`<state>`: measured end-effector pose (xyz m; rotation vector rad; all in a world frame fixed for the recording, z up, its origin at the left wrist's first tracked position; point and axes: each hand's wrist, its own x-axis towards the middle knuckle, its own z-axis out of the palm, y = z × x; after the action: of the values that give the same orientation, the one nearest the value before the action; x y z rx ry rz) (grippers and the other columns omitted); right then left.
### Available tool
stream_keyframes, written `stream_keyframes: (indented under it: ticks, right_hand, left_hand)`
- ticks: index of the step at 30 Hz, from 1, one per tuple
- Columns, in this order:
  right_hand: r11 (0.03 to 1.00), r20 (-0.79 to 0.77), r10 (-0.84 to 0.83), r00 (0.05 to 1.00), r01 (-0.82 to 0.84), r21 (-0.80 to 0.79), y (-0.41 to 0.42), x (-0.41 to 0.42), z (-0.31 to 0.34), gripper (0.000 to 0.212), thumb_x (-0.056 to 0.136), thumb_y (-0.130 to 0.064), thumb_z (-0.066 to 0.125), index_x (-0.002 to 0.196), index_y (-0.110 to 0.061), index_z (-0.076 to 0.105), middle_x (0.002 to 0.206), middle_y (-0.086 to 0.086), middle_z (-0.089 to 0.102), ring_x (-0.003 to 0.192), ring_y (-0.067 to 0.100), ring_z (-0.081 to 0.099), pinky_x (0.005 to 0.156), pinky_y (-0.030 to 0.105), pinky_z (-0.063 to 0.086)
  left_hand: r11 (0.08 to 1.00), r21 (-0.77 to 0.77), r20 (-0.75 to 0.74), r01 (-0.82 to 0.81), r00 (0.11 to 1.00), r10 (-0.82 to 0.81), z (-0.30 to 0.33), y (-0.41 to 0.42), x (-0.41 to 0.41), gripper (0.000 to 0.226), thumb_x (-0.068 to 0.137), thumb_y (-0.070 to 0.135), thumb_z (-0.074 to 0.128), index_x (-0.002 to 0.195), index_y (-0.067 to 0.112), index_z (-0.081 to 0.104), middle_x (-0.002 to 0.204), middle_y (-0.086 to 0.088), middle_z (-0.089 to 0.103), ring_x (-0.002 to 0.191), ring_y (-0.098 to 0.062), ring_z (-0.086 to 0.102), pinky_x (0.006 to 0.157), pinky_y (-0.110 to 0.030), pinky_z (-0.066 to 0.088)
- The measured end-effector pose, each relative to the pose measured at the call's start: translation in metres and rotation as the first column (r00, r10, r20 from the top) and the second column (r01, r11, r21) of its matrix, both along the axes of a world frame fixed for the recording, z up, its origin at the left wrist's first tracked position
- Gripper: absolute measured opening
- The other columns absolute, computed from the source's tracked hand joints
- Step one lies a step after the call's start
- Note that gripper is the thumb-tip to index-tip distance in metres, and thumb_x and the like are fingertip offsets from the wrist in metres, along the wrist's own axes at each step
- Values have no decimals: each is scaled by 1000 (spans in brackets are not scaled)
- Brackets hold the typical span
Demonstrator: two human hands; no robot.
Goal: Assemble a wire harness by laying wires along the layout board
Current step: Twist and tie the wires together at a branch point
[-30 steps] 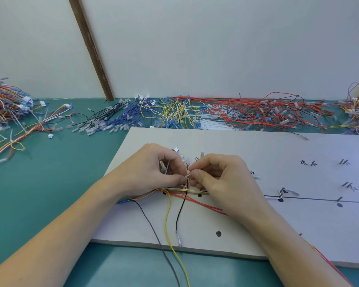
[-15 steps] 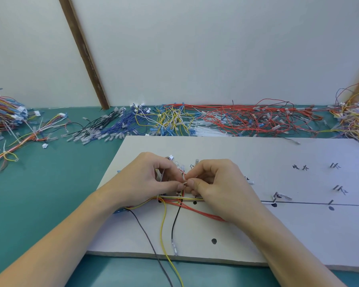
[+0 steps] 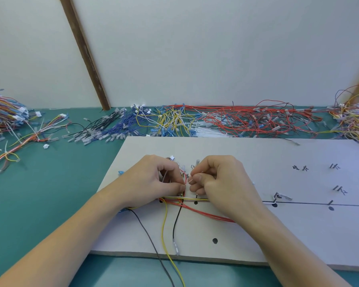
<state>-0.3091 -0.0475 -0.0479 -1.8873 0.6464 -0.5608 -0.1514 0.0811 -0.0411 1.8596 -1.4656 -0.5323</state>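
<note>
Left hand (image 3: 153,181) pinches red wires (image 3: 182,177); right hand (image 3: 218,179) pinches a thin white tie (image 3: 192,180). Wire bundle (image 3: 187,198) runs left-right across layout board (image 3: 247,158).

Small black handwritten marks on the layout board (image 3: 257,158), right of the right hand (image 3: 222,183), too small to read, no other legible text

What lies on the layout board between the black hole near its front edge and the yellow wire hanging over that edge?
In the head view, a black wire ending in a clear terminal lies between the black hole and the yellow wire.
</note>
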Motion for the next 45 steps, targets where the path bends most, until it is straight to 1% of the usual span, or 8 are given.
stream_keyframes:
  ticks: [7,15,21,24,28,33,38,45]
  right_hand:
    - [987,40,85,996,-90,136,-5,-4,4,18,95,4,63,85,-8,72,78,12,77,72,21,77,65,28,63]
    - [963,87,66,994,-86,254,0,-3,-1,1,92,-12,75,92,-13,74,74,10,77,80,35,75,72,36,65]
    - [999,30,29,999,-30,41,3,1,-6,11,90,-18,76,79,-19,76,68,5,75,68,27,74,72,51,63]
    - [997,23,39,999,-40,62,5,2,-5,13,92,-15,74,78,-17,76,70,4,76,65,21,74,70,51,63]
    - [996,24,37,999,-38,75,5,1,-4,18,94,-3,68,78,-12,71,70,5,76,65,18,75,68,47,64]
    - [995,11,30,999,-30,95,5,1,-2,21,98,-3,60,79,-11,63,71,4,76,63,18,75,66,44,64]
    - [1000,16,2,1000,-2,23,8,2,-3,22,98,-6,59,79,-16,60,71,1,76,61,15,73,67,51,62]
    - [996,10,35,999,-34,-80,8,-1,-4,22,98,-13,61,79,-25,58,73,-7,75,61,15,70,65,50,61]
  left_hand:
    - [999,40,-59,23,998,-21,1,2,5,10,89,16,81,80,21,78,70,5,71,60,-1,55,58,-14,42]
    - [998,33,-54,44,998,-42,-3,0,9,12,92,16,78,84,25,79,64,6,65,56,-2,49,55,-14,38]
    - [1000,24,-21,19,1000,-18,-3,0,9,9,89,17,80,83,24,80,63,10,67,55,-1,52,53,-11,38]
    - [1000,16,-17,-4,1000,5,-3,0,9,8,87,17,82,81,22,80,64,5,69,54,0,51,53,-12,38]
    - [1000,12,-14,5,1000,-5,-4,0,9,9,86,14,82,80,21,81,64,9,69,53,0,51,53,-10,38]
    - [1000,25,-23,12,1000,-11,-4,-1,9,11,85,13,83,79,22,81,63,13,69,54,2,52,54,-8,37]
    - [999,42,-42,6,999,-5,-3,-3,10,10,83,16,85,77,23,80,68,6,73,55,1,52,54,-12,39]
    - [999,36,-62,-22,998,24,-5,-2,9,9,81,17,87,79,24,81,66,3,71,56,-3,50,54,-17,40]
